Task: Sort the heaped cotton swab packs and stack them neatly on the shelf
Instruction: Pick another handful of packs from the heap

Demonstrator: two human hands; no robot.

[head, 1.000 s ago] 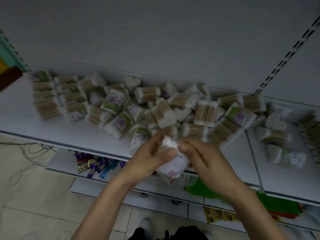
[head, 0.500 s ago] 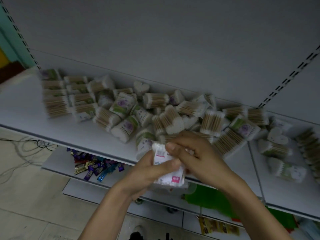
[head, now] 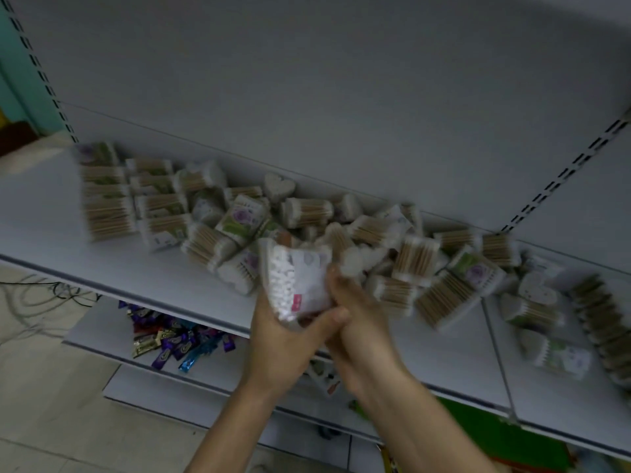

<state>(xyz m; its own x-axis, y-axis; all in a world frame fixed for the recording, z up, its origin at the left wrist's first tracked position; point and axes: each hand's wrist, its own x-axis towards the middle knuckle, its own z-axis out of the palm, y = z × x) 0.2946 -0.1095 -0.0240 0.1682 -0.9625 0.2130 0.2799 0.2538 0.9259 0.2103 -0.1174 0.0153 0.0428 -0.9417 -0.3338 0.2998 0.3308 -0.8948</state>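
The left hand (head: pixel 283 339) is clamping a white swab pack (head: pixel 300 281); the right hand (head: pixel 362 322), just beside, is touching it, but I cannot tell its grip.

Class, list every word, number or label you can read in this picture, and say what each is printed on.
No text here can be read.
On the held pack: a pink tag and grey print, blurred.
On the heaped packs: green and purple labels, blurred.
On the wrappers on the lower shelf: too small.
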